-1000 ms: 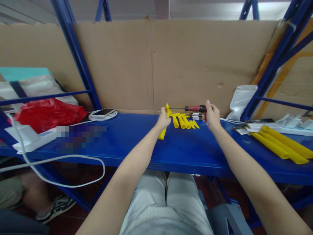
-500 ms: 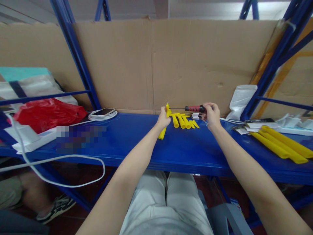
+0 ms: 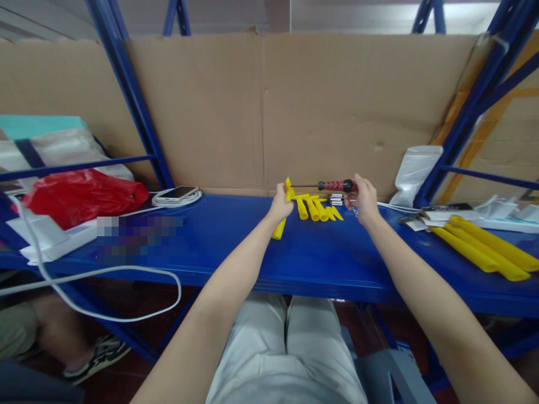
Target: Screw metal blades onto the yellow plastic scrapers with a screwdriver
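My left hand is closed around a yellow plastic piece, whose tube-like end sticks out below the hand and whose flatter end shows above it. My right hand grips the end of a screwdriver with a red and black handle. The screwdriver lies level, and its thin shaft reaches left to the upper part of the yellow piece. Several more yellow tube pieces and small pointed yellow pieces lie between my hands. Small white and dark parts rest beside my right fingers.
Long yellow tubes lie at the right of the blue table. On the left are a phone on a coiled white cable, a red plastic bag and a white power strip. A cardboard sheet stands behind.
The fingers of my right hand have shifted slightly on the screwdriver's handle end. My left hand and the yellow piece stay where they were.
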### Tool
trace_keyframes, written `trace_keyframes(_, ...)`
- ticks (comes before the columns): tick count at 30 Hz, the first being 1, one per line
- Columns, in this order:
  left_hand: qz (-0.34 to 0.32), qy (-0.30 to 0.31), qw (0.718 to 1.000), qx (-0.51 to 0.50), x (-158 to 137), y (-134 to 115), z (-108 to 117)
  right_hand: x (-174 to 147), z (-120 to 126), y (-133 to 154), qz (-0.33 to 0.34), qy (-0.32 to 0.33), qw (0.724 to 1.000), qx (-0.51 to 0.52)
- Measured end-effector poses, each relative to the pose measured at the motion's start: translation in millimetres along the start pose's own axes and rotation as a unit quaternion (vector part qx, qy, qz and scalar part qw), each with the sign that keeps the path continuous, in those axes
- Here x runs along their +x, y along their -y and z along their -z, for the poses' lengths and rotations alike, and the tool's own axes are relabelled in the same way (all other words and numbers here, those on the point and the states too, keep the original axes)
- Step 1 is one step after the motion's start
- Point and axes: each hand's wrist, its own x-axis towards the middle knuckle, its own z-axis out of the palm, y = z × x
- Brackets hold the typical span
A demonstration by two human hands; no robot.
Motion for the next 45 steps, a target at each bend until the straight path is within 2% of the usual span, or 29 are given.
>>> trace_keyframes(9,0.001,0.000,1.000,0.017,-2.9,-6.0,-0.4,-3.1,-2.5,5.5,-0.016,-0.032,0.999,0.006)
trace_keyframes(22,-0.001,-0.003,1.000,0.000,-2.2,-3.0,-0.1,-1.8,-1.2,1.8,-0.003,-0.012,1.000,-0.005)
trace_keyframes(38,0.002,-0.003,1.000,0.004,-0.3,-1.3,0.1,-1.4,-1.9,1.8,-0.019,-0.030,0.999,0.003)
trace_keyframes(45,0.000,-0.001,1.000,0.001,-1.7,-3.3,-0.2,-1.5,-1.3,1.8,0.005,-0.036,0.999,-0.014)
